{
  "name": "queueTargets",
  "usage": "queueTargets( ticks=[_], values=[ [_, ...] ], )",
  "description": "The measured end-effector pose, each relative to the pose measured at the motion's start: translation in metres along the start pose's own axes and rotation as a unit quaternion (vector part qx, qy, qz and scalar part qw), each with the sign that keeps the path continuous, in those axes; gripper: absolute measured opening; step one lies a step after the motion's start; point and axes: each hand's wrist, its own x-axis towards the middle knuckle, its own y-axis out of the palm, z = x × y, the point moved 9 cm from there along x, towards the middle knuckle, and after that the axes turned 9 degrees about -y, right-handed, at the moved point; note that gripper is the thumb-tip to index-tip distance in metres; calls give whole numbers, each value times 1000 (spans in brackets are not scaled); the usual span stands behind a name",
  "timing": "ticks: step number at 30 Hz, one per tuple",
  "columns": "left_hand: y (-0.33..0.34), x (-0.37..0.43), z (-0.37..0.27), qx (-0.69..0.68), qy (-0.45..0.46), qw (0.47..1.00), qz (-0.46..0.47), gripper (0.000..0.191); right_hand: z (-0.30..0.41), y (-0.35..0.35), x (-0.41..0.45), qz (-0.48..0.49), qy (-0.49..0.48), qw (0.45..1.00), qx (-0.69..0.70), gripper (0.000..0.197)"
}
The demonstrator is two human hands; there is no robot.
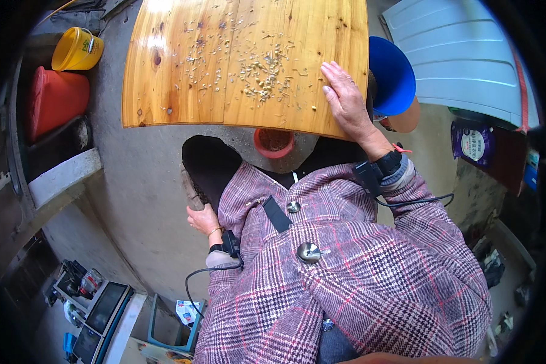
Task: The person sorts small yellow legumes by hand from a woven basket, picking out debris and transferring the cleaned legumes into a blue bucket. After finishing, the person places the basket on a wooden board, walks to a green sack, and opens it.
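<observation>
A varnished wooden tabletop (186, 109) lies before me, with small yellowish beans or seeds (265, 84) and bits of dry husk scattered over it. My right hand (346, 100) rests palm down near its right front edge, fingers together and stretched forward, with nothing seen in its grasp. Low at my left side, my left hand (203, 219) is closed around the near end of a worn wooden piece (190, 189) beside my thigh; the rest of that piece is partly hidden by the leg. Under the front edge of the table stands a red bowl (274, 145) with brownish matter inside.
A blue bucket (391, 75) stands right of the table, by a pale ribbed panel (455, 54). At the left are a yellow bucket (77, 49) and a red container (59, 102), above a concrete ledge (66, 177). Black cables hang from both wrist devices.
</observation>
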Motion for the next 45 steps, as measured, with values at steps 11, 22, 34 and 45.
queueTargets(
  ticks=[11,22,34,45],
  values=[
    [-3,3,-3,-16,0,1000,16,67,54,56,53,83,-140,987,-9,10],
    [-2,6,1,-25,-2,1000,12,71,63,71,59,81,-167,978,-91,10],
    [-3,3,-6,-10,8,1000,10,68,73,74,60,102,-176,967,-152,3],
    [-6,3,-12,1,0,1000,22,67,75,75,64,144,-168,966,-133,6]
  ],
)
